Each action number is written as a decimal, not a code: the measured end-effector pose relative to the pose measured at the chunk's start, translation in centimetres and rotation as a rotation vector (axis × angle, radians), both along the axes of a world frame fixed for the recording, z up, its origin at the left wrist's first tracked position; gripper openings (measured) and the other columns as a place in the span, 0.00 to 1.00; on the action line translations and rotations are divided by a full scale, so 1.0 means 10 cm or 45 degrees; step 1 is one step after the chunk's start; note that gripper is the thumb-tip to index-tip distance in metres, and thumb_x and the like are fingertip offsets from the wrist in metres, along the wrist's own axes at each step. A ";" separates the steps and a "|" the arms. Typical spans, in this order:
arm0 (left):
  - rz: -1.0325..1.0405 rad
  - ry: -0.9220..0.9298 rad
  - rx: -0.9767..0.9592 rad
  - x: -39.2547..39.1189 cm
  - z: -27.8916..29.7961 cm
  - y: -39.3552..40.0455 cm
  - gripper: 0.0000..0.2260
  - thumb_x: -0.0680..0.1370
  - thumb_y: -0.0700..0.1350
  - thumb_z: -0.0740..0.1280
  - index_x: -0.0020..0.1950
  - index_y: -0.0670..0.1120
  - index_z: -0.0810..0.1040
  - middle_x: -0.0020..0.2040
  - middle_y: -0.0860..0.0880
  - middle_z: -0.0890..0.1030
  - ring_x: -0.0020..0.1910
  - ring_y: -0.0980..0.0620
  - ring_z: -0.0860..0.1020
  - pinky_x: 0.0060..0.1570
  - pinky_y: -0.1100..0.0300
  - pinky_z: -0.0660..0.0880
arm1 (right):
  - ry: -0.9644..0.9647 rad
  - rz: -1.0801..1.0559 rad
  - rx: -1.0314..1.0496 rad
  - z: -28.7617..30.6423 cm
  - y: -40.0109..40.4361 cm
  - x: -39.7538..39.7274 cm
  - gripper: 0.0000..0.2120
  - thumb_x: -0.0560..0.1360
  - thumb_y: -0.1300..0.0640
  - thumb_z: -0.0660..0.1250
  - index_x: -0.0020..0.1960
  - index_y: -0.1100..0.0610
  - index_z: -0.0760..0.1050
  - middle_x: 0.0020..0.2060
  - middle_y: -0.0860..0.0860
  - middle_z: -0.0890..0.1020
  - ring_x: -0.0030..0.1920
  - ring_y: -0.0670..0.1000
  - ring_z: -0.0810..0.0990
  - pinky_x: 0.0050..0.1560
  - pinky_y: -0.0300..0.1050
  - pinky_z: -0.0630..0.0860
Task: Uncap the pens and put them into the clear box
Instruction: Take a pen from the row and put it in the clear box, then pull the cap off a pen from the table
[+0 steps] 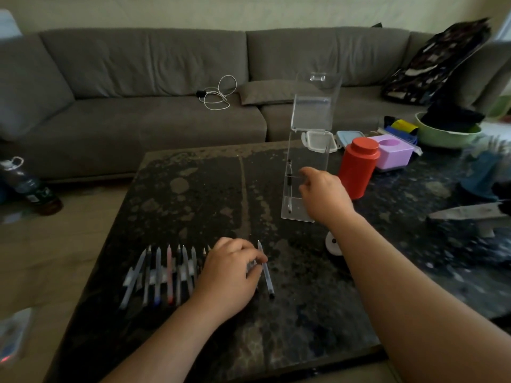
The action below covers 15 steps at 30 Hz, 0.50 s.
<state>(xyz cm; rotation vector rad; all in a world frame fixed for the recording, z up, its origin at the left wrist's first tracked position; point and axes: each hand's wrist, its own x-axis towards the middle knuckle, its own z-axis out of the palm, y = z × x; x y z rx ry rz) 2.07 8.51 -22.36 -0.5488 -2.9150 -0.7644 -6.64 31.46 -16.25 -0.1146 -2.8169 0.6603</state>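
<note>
A tall clear box (309, 150) stands on the dark table (193, 189) with its lid (315, 100) flipped up. One pen (289, 186) leans upright inside, against the box's left wall. My right hand (323, 194) is at the front of the box, fingers loosely curled, with nothing visible in them. A row of several capped pens (166, 275) lies near the table's front left. My left hand (229, 272) rests over the right end of that row, its fingertips pinching a pen (267, 277) that lies on the table.
A red canister (358, 167) stands just right of the box, with a purple container (392, 152), lidded tubs (320, 140) and a green bowl (445, 134) behind. A white round object (333, 241) sits under my right forearm. A grey sofa (138, 92) lies beyond; a bottle (33, 189) is on the floor at left.
</note>
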 end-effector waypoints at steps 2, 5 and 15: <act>0.035 -0.011 -0.070 0.00 -0.03 0.01 0.13 0.84 0.54 0.67 0.68 0.61 0.82 0.61 0.61 0.74 0.67 0.57 0.66 0.69 0.59 0.65 | 0.024 -0.015 0.022 -0.01 0.00 0.04 0.15 0.84 0.55 0.63 0.70 0.50 0.75 0.61 0.53 0.81 0.60 0.57 0.79 0.56 0.58 0.80; 0.112 -0.063 -0.222 -0.01 -0.03 0.02 0.20 0.83 0.60 0.65 0.74 0.61 0.77 0.65 0.57 0.72 0.68 0.52 0.66 0.72 0.54 0.66 | 0.041 -0.004 0.085 -0.02 -0.02 0.14 0.11 0.85 0.53 0.62 0.63 0.48 0.79 0.55 0.51 0.83 0.52 0.54 0.80 0.49 0.54 0.81; 0.154 -0.137 -0.463 -0.11 -0.09 0.13 0.22 0.80 0.65 0.64 0.72 0.60 0.78 0.64 0.53 0.72 0.65 0.48 0.68 0.66 0.49 0.67 | 0.435 0.149 0.226 -0.04 -0.26 0.69 0.17 0.80 0.55 0.67 0.69 0.51 0.76 0.59 0.52 0.78 0.51 0.55 0.81 0.40 0.52 0.80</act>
